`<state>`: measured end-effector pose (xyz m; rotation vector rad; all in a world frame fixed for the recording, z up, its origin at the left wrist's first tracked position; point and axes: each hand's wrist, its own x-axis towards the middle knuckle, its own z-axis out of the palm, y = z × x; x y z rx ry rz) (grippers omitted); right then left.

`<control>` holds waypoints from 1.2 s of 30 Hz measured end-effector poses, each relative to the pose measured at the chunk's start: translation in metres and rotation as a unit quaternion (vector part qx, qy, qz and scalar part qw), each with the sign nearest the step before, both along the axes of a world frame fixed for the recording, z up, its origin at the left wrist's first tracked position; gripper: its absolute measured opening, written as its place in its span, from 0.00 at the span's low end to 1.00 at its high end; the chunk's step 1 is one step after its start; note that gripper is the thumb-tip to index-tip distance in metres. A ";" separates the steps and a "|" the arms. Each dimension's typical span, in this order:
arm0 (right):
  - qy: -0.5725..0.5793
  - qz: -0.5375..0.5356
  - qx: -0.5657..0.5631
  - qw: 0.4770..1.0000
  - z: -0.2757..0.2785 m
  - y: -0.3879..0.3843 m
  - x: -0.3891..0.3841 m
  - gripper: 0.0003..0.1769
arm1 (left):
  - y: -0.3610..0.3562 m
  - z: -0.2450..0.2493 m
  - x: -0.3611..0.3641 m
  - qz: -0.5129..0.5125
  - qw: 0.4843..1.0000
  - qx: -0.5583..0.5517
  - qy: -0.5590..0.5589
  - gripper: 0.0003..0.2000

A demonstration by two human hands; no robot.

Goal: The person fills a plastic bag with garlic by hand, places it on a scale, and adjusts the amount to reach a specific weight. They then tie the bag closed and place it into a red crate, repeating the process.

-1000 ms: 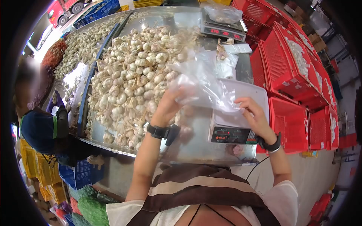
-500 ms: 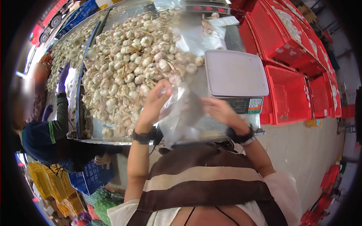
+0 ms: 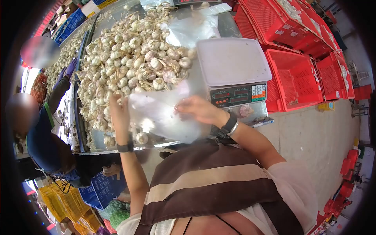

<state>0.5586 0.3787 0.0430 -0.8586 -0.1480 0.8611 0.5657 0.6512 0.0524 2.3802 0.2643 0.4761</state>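
Observation:
A clear plastic bag (image 3: 166, 115) is spread out flat in front of me, over the near edge of the metal table. My left hand (image 3: 120, 115) is at the bag's left edge with fingers bent, somewhat blurred, and appears to grip it there. On the other side, my right hand (image 3: 201, 111) pinches the bag between thumb and fingers. Beyond the bag lies a big heap of garlic bulbs (image 3: 129, 58). One loose garlic bulb (image 3: 142, 138) sits below the bag, near the table edge.
A digital scale (image 3: 235, 62) with a flat pan stands right of the heap, a garlic bulb (image 3: 246, 111) beside it. More plastic bags (image 3: 192, 31) lie behind. Red crates (image 3: 295, 78) are stacked at right. A co-worker (image 3: 51, 137) in purple gloves works at left.
My hands have moved apart and leftward, and the bag, bunched before, is now spread wide between them. The view has shifted, and the scale's display now shows fully.

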 end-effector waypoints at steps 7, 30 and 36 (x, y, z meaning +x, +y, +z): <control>-0.040 -0.090 -0.034 0.995 -0.008 0.016 -0.014 0.13 | -0.107 -0.021 -0.043 -0.260 0.906 -0.303 0.138 0.08; -0.246 0.060 -0.298 0.920 0.016 -0.027 0.019 0.10 | -0.051 0.029 -0.088 -0.191 0.714 -0.658 0.147 0.11; 0.122 -0.186 -0.163 0.961 0.008 -0.041 -0.003 0.18 | -0.067 0.009 -0.097 0.015 0.560 -0.817 0.134 0.20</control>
